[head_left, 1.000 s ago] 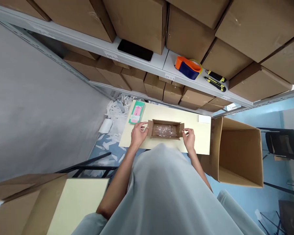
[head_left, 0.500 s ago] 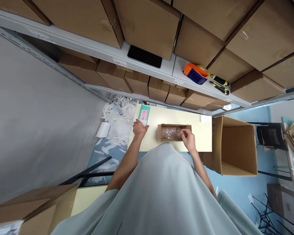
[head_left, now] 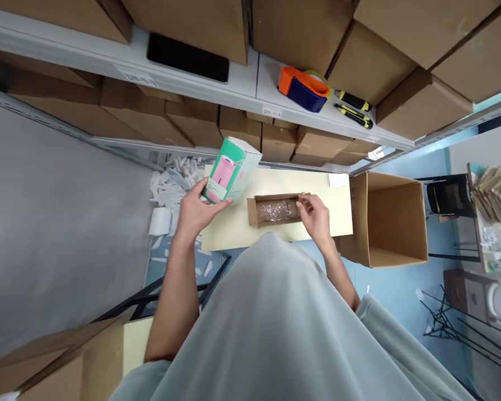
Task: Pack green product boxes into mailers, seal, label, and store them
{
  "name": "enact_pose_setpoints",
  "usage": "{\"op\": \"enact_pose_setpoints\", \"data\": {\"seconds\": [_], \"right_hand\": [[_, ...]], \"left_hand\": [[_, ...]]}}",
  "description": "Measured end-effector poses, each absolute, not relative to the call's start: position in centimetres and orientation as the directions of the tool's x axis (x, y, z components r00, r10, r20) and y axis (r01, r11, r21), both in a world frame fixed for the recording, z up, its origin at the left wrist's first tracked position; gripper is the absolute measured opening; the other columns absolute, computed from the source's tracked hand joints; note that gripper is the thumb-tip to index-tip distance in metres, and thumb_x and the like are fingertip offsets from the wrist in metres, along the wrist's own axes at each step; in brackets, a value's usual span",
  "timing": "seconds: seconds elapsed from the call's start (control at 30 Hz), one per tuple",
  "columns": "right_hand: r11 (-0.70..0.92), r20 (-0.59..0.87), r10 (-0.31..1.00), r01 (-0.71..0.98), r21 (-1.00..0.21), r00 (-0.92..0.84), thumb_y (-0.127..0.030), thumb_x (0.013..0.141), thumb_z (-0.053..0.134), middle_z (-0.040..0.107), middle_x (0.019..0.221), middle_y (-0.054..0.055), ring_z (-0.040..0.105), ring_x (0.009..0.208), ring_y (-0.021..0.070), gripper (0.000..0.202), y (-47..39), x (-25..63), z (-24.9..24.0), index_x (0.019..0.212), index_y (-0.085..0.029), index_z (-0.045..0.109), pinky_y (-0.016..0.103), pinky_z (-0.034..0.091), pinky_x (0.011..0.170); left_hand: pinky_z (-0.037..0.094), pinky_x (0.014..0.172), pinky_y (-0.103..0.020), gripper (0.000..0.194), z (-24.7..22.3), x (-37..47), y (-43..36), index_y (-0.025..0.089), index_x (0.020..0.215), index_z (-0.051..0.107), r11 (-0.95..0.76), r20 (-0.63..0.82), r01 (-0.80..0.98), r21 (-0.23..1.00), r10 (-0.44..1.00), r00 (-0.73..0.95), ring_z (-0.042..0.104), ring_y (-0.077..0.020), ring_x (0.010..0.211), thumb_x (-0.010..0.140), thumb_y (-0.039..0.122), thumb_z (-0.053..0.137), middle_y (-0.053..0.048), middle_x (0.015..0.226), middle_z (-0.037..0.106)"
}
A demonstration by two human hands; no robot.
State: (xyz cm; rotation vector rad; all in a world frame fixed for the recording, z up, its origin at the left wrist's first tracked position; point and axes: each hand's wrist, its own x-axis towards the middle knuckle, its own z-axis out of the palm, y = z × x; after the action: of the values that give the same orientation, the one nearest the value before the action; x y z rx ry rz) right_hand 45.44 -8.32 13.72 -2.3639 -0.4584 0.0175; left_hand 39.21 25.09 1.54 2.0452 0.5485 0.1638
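My left hand (head_left: 193, 215) is wrapped round the lower end of a green and white product box (head_left: 230, 170) with a pink item pictured on its front. It holds the box tilted, raised above the left part of the table. At the right end of a small open cardboard box (head_left: 253, 213), my right hand (head_left: 318, 218) has its fingers curled on the rim. Clear bubble wrap (head_left: 274, 211) lies inside that cardboard box. What the right fingertips pinch is partly hidden.
A pale yellow table (head_left: 338, 214) carries a white paper slip (head_left: 338, 180). To its right stands a large open carton (head_left: 394, 223). The shelf ahead holds cartons, a black phone (head_left: 187, 57), an orange and blue tape dispenser (head_left: 304, 89) and cutters (head_left: 354, 114).
My left hand has taken hold of the green and white box and lifted it off the table toward me. My right hand stays at the cardboard box. The view has shifted.
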Motion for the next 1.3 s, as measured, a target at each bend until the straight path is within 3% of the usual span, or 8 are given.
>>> {"op": "enact_pose_setpoints", "data": {"seconds": [0.1,0.2,0.4,0.6,0.83,0.97,1.1,1.3], "right_hand": [[-0.691,0.171,0.424,0.440,-0.573,0.889,-0.044,0.116,0.060,0.069,0.148,0.013,0.075,0.107,0.0241,0.045,-8.4,45.9,16.4,0.159,-0.030,0.062,0.038,0.068,0.093],[-0.720,0.077,0.557,0.527,-0.452,0.827,-0.034,0.113,0.064,0.053,0.170,0.013,0.071,0.131,0.0289,0.067,-9.6,46.6,17.5,0.176,-0.035,0.042,0.040,0.069,0.096],[-0.768,-0.250,0.639,0.584,-0.264,0.727,-0.022,0.103,0.076,0.058,0.163,0.015,0.070,0.135,0.0356,0.072,-13.2,48.9,12.9,0.170,-0.025,0.052,0.043,0.067,0.101],[-0.739,-0.390,0.662,0.645,-0.195,0.640,-0.017,0.090,0.088,0.073,0.138,0.023,0.069,0.129,0.0397,0.048,-12.8,51.7,5.2,0.136,-0.012,0.074,0.051,0.056,0.114],[-0.769,-0.361,0.639,0.568,-0.294,0.679,-0.004,0.085,0.077,0.084,0.120,0.023,0.069,0.129,0.0366,0.021,-11.0,52.8,-0.4,0.105,-0.012,0.079,0.056,0.049,0.124],[-0.841,-0.396,0.542,0.469,-0.272,0.741,-0.001,0.097,0.068,0.083,0.120,0.021,0.069,0.131,0.0273,0.014,-9.2,52.5,-2.4,0.108,-0.002,0.077,0.051,0.047,0.126],[-0.847,-0.432,0.530,0.471,-0.245,0.729,-0.032,0.111,0.076,0.073,0.143,0.015,0.073,0.126,0.0275,0.038,-8.1,52.4,-3.0,0.142,-0.012,0.070,0.052,0.063,0.111],[-0.813,-0.330,0.580,0.503,-0.293,0.745,0.003,0.101,0.066,0.078,0.127,0.015,0.063,0.126,0.0245,0.020,-11.1,51.2,0.5,0.115,-0.008,0.076,0.042,0.048,0.119]], "left_hand": [[0.067,0.103,-0.039,0.078,6.1,39.0,23.1,0.030,0.154,0.065,-0.502,-0.031,0.159,0.850,0.254,0.967,0.073,-0.0294,0.128,0.080,0.040,0.089,-0.005,0.149,0.072],[0.060,0.115,-0.044,0.073,7.9,39.2,20.2,0.032,0.153,0.065,-0.619,0.006,0.015,0.785,0.032,0.999,0.069,-0.0332,0.136,0.082,0.032,0.082,-0.005,0.150,0.072],[0.050,0.125,-0.047,0.074,4.3,41.1,15.6,0.027,0.155,0.063,-0.727,-0.162,-0.045,0.685,-0.213,0.963,0.063,-0.0381,0.143,0.082,0.021,0.076,-0.009,0.154,0.068],[0.052,0.119,-0.046,0.074,-1.1,43.4,14.1,0.021,0.150,0.065,-0.825,-0.371,0.020,0.564,-0.232,0.899,0.065,-0.0404,0.137,0.078,0.018,0.079,-0.015,0.143,0.070],[0.056,0.110,-0.051,0.065,-3.8,44.9,11.2,0.010,0.139,0.068,-0.923,-0.477,0.031,0.384,-0.170,0.862,0.066,-0.0457,0.134,0.075,0.012,0.079,-0.027,0.140,0.071],[0.055,0.110,-0.054,0.061,-4.2,45.7,10.1,0.003,0.139,0.069,-0.935,-0.497,0.032,0.354,-0.159,0.853,0.065,-0.0466,0.135,0.079,0.010,0.072,-0.032,0.137,0.072],[0.055,0.112,-0.056,0.061,-4.3,46.5,9.5,0.004,0.141,0.070,-0.939,-0.521,0.044,0.341,-0.150,0.841,0.066,-0.0466,0.133,0.081,0.015,0.072,-0.033,0.135,0.074],[0.052,0.122,-0.055,0.057,-1.8,44.0,11.4,0.015,0.150,0.067,-0.915,-0.436,0.068,0.397,-0.123,0.891,0.058,-0.0430,0.147,0.093,0.021,0.067,-0.024,0.151,0.068]]}}
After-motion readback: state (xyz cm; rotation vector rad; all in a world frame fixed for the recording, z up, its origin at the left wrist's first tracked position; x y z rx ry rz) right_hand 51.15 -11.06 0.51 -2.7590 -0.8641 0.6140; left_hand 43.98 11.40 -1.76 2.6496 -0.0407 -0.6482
